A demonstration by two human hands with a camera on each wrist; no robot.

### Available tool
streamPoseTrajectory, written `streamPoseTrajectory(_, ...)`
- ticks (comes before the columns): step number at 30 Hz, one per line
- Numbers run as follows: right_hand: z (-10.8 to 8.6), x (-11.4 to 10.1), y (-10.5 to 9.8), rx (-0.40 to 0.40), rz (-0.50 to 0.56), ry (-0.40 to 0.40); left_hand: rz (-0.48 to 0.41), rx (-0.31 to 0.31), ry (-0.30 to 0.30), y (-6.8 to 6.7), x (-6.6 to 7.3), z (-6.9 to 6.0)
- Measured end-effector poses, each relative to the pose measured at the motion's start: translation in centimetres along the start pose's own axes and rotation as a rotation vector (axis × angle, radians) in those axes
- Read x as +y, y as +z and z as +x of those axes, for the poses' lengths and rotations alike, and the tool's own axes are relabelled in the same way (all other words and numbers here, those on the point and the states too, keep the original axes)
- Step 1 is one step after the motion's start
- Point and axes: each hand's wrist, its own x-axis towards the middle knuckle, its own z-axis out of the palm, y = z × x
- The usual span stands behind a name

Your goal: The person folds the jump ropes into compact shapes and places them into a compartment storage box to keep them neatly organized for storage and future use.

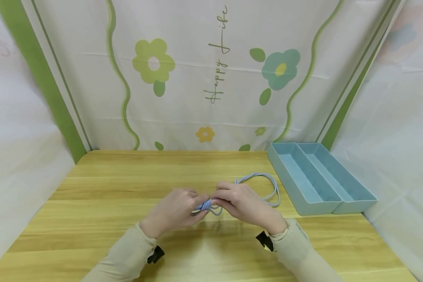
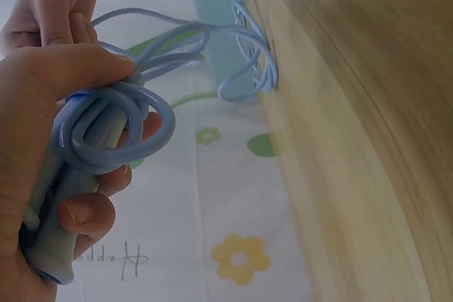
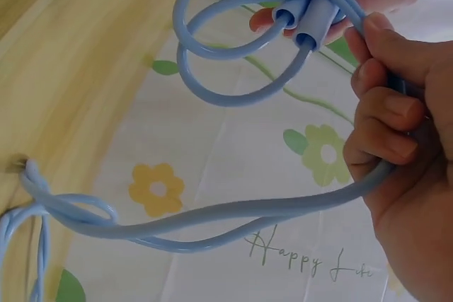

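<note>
A light blue jump rope has two tubular handles (image 2: 65, 218) lying side by side, which my left hand (image 1: 176, 207) grips with its fingers curled round them. Blue cord (image 2: 161, 119) is looped round the handles under the left thumb. Close beside it, my right hand (image 1: 244, 203) pinches the doubled cord (image 3: 304, 205) between thumb and fingers, the strands running through its palm. In the right wrist view, cord comes out of the open ends of the handles (image 3: 309, 33) and forms loops. The rest of the cord (image 1: 277, 192) lies in a loop on the table, right of the right hand.
Two light blue rectangular trays (image 1: 311, 203) stand side by side at the right of the wooden table (image 1: 127, 168). A white cloth (image 1: 187, 105) with printed flowers and lettering hangs behind the table, and pale cloth hangs on both sides.
</note>
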Motion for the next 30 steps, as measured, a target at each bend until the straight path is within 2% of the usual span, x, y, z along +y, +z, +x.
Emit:
streamPoseTrajectory(7,0.1,0.1,0.0,0.103,0.12,-0.037,-0.013,0.068,-0.01,0.2,0.7,0.2)
streamPoseTrajectory(13,0.3,-0.1,0.0,0.123,0.172,-0.042,0.004,0.103,-0.018,0.2,0.8,0.2)
streamPoseTrajectory(24,0.2,0.8,0.1,0.13,0.272,-0.024,0.041,0.075,-0.009,0.2,1.0,0.3)
streamPoseTrajectory(30,-0.1,1.4,-0.2,0.178,0.288,0.038,0.064,0.069,0.018,0.3,1.0,0.3)
